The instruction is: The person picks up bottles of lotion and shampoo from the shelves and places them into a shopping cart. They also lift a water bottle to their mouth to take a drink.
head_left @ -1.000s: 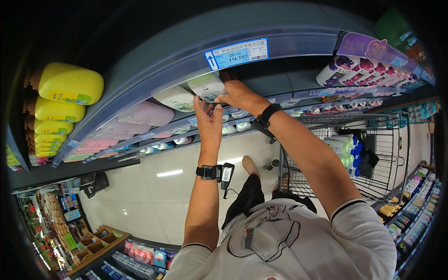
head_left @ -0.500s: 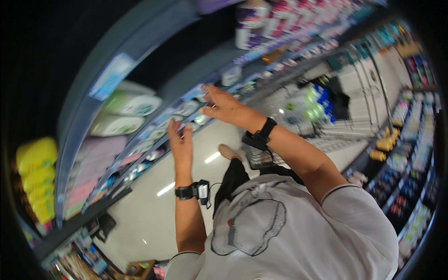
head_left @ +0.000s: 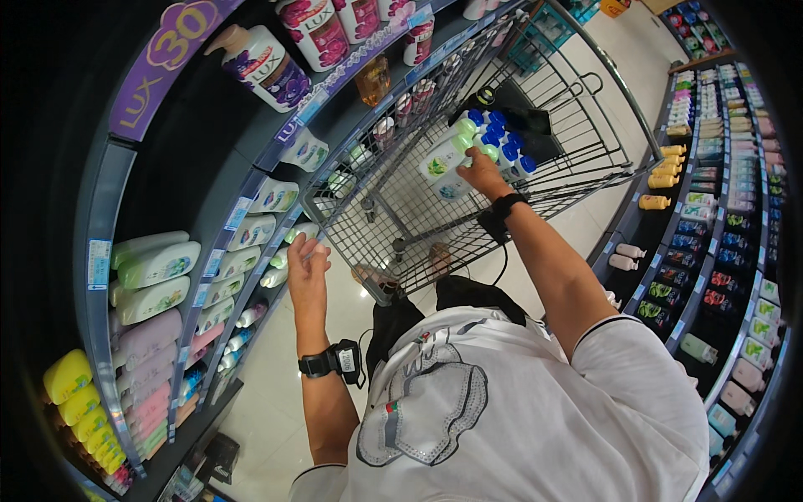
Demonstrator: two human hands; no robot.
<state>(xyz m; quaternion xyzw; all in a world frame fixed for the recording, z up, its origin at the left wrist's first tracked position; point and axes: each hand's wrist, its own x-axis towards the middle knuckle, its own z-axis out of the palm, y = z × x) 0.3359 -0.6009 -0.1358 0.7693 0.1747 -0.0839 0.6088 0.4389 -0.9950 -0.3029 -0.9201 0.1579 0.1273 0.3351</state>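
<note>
My right hand (head_left: 483, 174) reaches over the shopping cart (head_left: 401, 180), its fingers curled round the top of a white bottle with a light green cap (head_left: 441, 161). Tight against that bottle stand several white bottles with blue caps (head_left: 493, 134); my fingers partly cover the group. My left hand (head_left: 308, 274) is raised beside the shelf, fingers apart, with nothing in it. Close to it, white and green bottles (head_left: 237, 263) lie in rows on the shelf tiers.
Pump bottles (head_left: 269, 69) stand on the upper shelf (head_left: 272, 151). Lilac bottles (head_left: 150, 343) and yellow bottles (head_left: 71, 376) fill shelves at the lower left. A black flat item (head_left: 527, 125) lies in the cart's far end. Another stocked shelf (head_left: 711, 251) runs along the right.
My right hand has left the shelf front and moved right to the bottles in the cart. My left hand stays near the shelf. The view has turned, bringing the cart nearer the middle.
</note>
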